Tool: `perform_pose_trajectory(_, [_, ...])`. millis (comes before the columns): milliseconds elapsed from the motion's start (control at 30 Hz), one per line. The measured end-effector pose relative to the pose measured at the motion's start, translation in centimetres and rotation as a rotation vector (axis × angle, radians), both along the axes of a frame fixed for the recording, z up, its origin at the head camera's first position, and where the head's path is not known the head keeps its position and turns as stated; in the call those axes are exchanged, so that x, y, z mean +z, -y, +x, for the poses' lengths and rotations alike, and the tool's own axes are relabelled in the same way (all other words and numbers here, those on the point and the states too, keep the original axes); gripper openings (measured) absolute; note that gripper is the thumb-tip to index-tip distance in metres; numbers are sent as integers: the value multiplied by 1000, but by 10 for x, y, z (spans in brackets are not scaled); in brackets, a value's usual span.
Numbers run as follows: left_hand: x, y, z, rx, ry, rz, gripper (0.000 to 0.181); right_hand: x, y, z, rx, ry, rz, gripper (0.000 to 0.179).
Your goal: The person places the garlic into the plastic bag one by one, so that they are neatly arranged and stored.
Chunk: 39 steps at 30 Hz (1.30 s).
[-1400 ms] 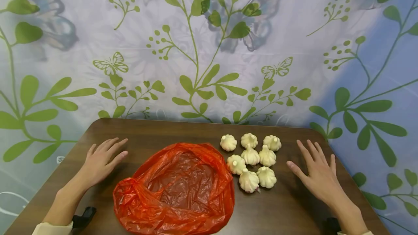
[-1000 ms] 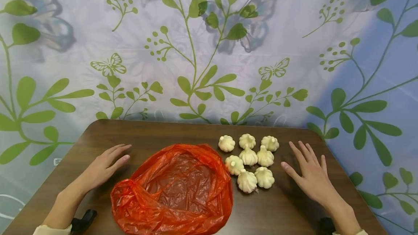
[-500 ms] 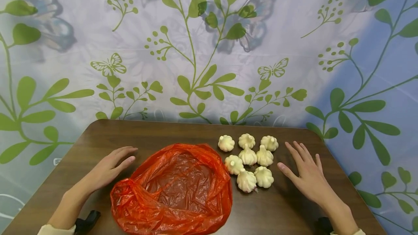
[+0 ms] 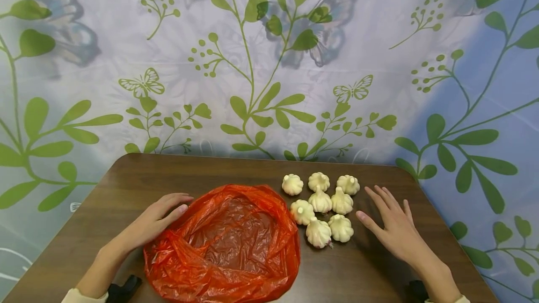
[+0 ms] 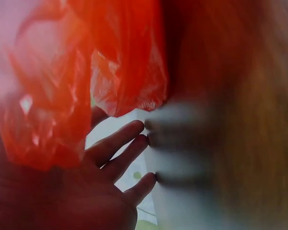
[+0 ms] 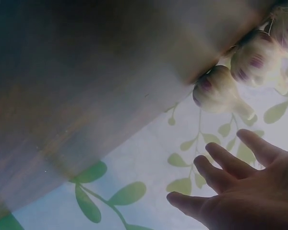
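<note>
A red plastic bag [image 4: 278,247] lies on the table with its mouth spread wide and facing up. My left hand [image 4: 153,221] is at the bag's left edge, fingers extended over its rim; in the left wrist view the red film [image 5: 129,72] hangs in front of that hand [image 5: 110,182]. Whether the fingers touch it I cannot tell. Several garlic bulbs [image 4: 320,200] sit grouped right of the bag. My right hand [image 4: 396,228] hovers right of them, fingers spread, holding nothing. The right wrist view shows the hand [image 6: 240,182] apart from a garlic bulb [image 6: 218,91].
The dark wooden table [image 4: 202,169] backs onto a wall cloth [image 4: 181,74] printed with leaves and butterflies. A black wrist strap part [image 4: 124,289] shows below the left forearm, another [image 4: 417,289] below the right.
My left hand has moved right, from beside the bag to its left edge. My right hand has shifted slightly left toward the garlic. The bag and the bulbs stay put.
</note>
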State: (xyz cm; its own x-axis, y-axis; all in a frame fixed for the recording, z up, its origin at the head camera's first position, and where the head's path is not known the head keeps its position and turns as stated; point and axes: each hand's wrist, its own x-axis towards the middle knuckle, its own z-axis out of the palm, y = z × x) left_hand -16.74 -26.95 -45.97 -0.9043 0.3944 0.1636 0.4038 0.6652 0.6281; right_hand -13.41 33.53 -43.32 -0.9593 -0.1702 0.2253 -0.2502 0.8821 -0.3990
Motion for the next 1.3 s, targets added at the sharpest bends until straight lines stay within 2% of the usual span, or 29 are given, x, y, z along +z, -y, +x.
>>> perform_pose_trajectory(500, [-3, -5, -2, -16, -11, 2, 31, 0, 0, 1, -1, -16, 8, 73])
perform_pose_trajectory(767, [-4, -6, 3, -19, -14, 23, 28, 1, 2, 4, 5, -31, -32, 69])
perform_pose_trajectory(1033, [-5, 1, 19, 55, -39, 39, 21, 1, 15, 8, 19, -150, -122, 59])
perform_pose_trajectory(1167, [-10, 5, 22, 103, -62, 51, 16, 3, 22, 11, -2, -194, -163, 51])
perform_pose_trajectory(1300, [-17, 8, 22, 121, -75, 80, 13, 5, 27, 12, -17, -210, -173, 45])
